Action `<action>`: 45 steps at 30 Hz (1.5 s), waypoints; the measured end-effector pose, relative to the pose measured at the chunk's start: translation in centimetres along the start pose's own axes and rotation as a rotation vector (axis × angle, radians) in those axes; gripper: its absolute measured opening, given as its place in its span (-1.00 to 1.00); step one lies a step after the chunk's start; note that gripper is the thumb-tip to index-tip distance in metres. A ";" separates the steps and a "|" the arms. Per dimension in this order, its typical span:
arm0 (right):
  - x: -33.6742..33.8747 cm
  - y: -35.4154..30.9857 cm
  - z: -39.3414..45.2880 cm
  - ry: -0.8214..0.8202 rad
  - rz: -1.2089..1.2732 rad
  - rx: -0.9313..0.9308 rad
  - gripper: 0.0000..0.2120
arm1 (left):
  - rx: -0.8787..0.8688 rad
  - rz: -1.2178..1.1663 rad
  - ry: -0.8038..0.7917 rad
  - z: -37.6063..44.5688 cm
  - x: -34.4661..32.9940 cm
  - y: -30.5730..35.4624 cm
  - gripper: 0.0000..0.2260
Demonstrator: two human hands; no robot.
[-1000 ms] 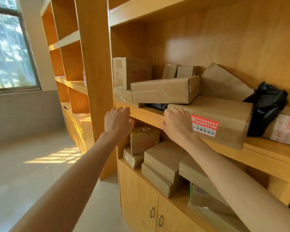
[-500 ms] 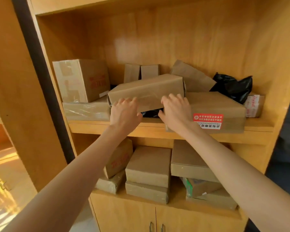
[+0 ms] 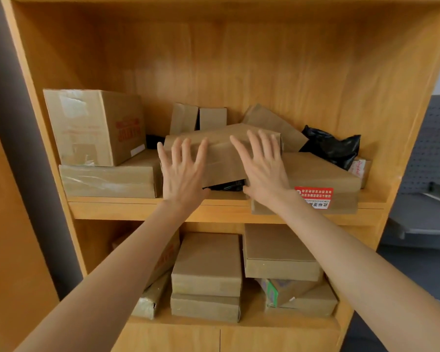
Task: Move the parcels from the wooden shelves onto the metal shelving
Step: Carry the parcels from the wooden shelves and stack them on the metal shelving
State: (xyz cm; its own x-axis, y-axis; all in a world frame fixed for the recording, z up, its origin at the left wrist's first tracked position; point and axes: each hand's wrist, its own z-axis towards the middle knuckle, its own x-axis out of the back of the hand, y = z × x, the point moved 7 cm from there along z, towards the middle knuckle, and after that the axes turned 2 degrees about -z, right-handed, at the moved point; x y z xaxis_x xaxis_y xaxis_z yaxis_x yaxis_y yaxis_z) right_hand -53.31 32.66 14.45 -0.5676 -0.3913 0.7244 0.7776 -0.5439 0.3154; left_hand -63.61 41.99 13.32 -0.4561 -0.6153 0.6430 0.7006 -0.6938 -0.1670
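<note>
A person's left hand point(image 3: 183, 174) and right hand point(image 3: 262, 171), fingers straight and spread, lie flat against a long tilted brown cardboard parcel point(image 3: 221, 153) on the upper board of the wooden shelves point(image 3: 163, 208), grasping nothing. The parcel leans on a flat brown box with a red label point(image 3: 315, 179), near a crumpled black plastic bag point(image 3: 333, 148). The grey metal shelving point(image 3: 427, 219) stands at right.

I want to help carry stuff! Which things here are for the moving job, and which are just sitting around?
For the job:
- long brown box, both hands reaching for it: left hand, right hand
- red-label box
- black bag
- big box
- metal shelving

Just there:
- cupboard doors
- grey wall strip
</note>
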 end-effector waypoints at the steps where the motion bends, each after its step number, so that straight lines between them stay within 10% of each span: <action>1: -0.3 0.0 0.4 0.005 -0.014 0.007 0.09 | -0.002 0.001 0.021 0.3 -0.4 -0.2 -0.07; 25: 1.7 -0.5 0.3 0.380 0.006 0.114 -0.01 | -0.016 -0.050 0.190 -0.6 1.9 -0.9 -0.14; 45: 13.6 -7.1 -10.7 0.372 -0.113 0.009 0.07 | 0.047 -0.293 0.201 -11.4 11.4 -5.7 -0.15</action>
State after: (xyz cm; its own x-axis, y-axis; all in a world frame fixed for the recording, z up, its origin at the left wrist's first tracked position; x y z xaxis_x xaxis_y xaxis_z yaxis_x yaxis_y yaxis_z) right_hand -69.50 23.24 15.50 -0.7076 -0.5729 0.4136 0.7062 -0.5932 0.3865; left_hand -79.07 34.66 13.06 -0.7373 -0.4572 0.4975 0.5461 -0.8367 0.0404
